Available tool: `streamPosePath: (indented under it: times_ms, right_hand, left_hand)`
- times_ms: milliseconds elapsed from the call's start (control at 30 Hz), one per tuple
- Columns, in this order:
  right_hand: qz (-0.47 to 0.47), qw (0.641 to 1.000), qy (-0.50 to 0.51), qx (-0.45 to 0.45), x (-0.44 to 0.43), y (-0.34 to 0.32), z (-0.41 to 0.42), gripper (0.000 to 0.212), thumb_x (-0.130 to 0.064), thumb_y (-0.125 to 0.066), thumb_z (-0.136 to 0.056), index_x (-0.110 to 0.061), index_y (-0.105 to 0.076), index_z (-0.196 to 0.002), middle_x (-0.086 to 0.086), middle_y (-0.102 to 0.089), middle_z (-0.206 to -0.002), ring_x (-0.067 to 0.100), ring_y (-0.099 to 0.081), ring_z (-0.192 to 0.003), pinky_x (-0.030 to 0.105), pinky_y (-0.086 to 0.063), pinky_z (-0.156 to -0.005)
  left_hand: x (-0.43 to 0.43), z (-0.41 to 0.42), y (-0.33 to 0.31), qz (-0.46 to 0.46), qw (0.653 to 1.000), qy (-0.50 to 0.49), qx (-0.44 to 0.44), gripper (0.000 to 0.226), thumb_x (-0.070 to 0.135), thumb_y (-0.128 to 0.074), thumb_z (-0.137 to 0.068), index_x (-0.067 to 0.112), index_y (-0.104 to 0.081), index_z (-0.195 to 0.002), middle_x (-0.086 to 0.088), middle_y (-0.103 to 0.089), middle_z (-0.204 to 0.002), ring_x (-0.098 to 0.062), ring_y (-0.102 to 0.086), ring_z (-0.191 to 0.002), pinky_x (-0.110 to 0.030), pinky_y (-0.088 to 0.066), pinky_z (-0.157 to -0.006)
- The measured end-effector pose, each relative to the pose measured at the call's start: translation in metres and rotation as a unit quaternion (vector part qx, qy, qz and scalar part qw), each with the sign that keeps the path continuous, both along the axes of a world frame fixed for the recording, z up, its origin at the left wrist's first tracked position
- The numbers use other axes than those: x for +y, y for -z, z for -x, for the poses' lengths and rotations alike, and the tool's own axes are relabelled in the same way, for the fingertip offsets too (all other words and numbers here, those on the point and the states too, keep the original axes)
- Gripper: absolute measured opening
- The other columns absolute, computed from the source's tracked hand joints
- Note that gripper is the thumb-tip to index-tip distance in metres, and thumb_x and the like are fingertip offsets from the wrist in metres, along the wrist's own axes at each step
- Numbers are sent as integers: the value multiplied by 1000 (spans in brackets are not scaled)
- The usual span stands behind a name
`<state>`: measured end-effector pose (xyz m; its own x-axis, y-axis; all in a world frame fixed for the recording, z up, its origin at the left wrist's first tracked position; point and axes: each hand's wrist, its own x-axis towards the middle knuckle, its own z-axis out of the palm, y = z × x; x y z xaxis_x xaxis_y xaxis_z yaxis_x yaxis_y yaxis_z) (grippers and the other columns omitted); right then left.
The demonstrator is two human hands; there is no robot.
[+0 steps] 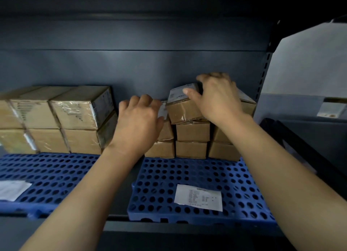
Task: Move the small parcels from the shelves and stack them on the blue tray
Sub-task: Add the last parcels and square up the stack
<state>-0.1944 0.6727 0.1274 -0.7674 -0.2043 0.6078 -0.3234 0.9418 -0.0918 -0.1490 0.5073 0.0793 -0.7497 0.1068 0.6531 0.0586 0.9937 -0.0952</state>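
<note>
Small brown cardboard parcels stand stacked at the back of a perforated blue tray (206, 175) on the right of the shelf. My right hand (219, 98) grips the tilted top parcel (184, 108), thumb on its white label, fingers over its far edge. My left hand (139, 121) rests on a lower parcel (166, 132) just to the left, covering most of it; whether it grips it I cannot tell. Beneath them sit more parcels in rows, such as the bottom middle one (191, 149).
A second blue tray (47, 175) on the left carries bigger taped cartons (78, 111) two high. White paper slips (199, 197) lie on both trays. The shelf's dark back wall and right upright (262, 78) close in the space; a grey bin (308, 62) stands to the right.
</note>
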Motion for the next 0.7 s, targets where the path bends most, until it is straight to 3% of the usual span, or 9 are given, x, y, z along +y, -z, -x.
streamPosePath:
  times_ms: [133, 233, 367, 533, 700]
  right_hand:
    - [12, 1000, -20, -3, -8, 3, -5, 52, -49, -47, -94, -12, -55, -129, 12, -59, -124, 30, -48, -117, 40, -39, -94]
    - [16, 999, -51, 6, -15, 5, -13, 48, -45, -48, -95, -10, -56, -126, 12, -60, -123, 30, -48, -117, 39, -41, -94]
    - [4, 996, -94, 5, -28, 8, -25, 42, -41, -49, -95, -11, -59, -122, 11, -61, -118, 28, -50, -113, 36, -42, -87]
    - [6, 990, -142, -12, -45, 19, -37, 36, -37, -53, -94, -9, -63, -114, 11, -66, -108, 27, -56, -105, 36, -47, -85]
    - [-8, 986, -164, -40, -62, 31, -51, 32, -35, -53, -95, -10, -63, -112, 7, -68, -99, 22, -60, -94, 31, -45, -74]
  left_hand:
    - [0, -9, 2, 11, 1000, -1, -2, 33, 26, -54, -75, 6, -68, -98, -15, -66, -91, -38, -59, -83, -45, -43, -74]
    - [-2, -14, 6, 14, 1000, 3, -4, 28, 23, -57, -74, 6, -68, -94, -15, -67, -87, -37, -60, -80, -43, -44, -73]
    - [-11, -20, 15, 1, 1000, -8, -16, 25, 20, -69, -76, 7, -68, -97, -15, -66, -91, -38, -59, -86, -44, -42, -75]
    - [-31, -36, 24, -43, 994, -65, -75, 21, 25, -53, -87, 11, -60, -102, -11, -61, -104, -36, -53, -102, -42, -37, -83]
    - [-56, -49, 46, -66, 982, -117, -135, 36, 29, -55, -89, 12, -56, -120, -11, -58, -118, -33, -50, -112, -43, -36, -90]
